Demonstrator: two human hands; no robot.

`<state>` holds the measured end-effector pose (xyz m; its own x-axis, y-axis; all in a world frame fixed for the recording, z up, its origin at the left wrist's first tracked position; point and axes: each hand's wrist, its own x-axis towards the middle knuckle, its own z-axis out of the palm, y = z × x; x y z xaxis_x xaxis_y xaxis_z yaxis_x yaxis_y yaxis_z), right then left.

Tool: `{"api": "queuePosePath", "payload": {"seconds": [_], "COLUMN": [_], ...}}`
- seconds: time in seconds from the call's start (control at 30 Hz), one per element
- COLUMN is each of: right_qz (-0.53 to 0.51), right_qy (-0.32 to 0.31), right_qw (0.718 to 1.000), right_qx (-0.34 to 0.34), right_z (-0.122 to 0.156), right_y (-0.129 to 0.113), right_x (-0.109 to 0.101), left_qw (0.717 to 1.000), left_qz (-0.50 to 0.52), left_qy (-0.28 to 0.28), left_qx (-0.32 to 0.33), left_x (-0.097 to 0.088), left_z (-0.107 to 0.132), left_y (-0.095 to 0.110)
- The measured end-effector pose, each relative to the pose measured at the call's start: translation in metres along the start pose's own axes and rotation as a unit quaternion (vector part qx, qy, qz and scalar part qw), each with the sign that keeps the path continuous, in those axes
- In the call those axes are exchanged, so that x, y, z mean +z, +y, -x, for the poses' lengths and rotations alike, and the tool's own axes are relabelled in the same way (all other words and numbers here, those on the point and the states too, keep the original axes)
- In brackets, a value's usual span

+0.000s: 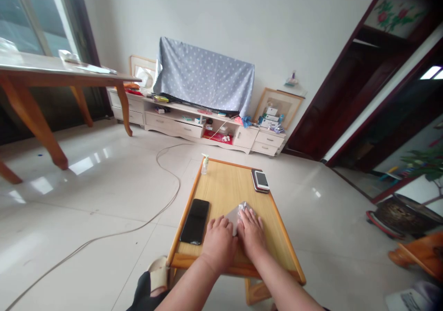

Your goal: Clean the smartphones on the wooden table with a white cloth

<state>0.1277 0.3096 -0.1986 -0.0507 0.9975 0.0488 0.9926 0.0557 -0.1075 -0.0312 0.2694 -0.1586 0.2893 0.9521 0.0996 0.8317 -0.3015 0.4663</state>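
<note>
Both my hands rest on a small grey cloth (236,213) lying on a low wooden table (224,186). My left hand (218,239) lies flat on the cloth's left part, fingers stretched forward. My right hand (251,230) presses flat on its right part, fingers spread. A black phone (195,221) lies face up just left of my left hand. A white phone on a dark case (260,180) sits at the far right of the table. A small clear bottle (205,164) stands at the far left corner.
A white cable (162,200) snakes over the tiled floor on the left. A big wooden table (51,78) stands far left. A white TV stand (194,122) with a cloth-covered screen (204,75) lines the wall. A dark doorway (363,103) and a plant pot (411,214) are at right. My slipper (158,274) shows below.
</note>
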Motion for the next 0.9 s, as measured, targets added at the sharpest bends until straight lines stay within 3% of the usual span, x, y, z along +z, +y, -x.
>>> {"api": "queuePosePath", "payload": {"seconds": [0.2,0.47,0.67,0.9], "right_qz": [-0.013,-0.079,-0.042,-0.014], "right_qy": [-0.009,-0.022,-0.020,0.005], "right_qw": [1.000,0.995,0.997,0.998], "right_qx": [-0.002,-0.055,0.056,0.066], "right_z": [0.001,0.040,0.015,0.007], "right_y": [0.001,-0.018,0.003,0.012], "right_x": [-0.004,-0.003,-0.007,0.007], "left_qw": [1.000,1.000,0.999,0.999], "left_qz": [-0.001,-0.020,-0.031,-0.035], "left_qy": [-0.010,-0.006,-0.013,-0.006], "left_qx": [0.014,-0.001,0.001,0.004], "left_x": [-0.005,-0.010,-0.014,-0.014], "left_z": [-0.003,-0.007,-0.005,-0.006], "left_y": [-0.003,-0.009,-0.012,-0.012]}}
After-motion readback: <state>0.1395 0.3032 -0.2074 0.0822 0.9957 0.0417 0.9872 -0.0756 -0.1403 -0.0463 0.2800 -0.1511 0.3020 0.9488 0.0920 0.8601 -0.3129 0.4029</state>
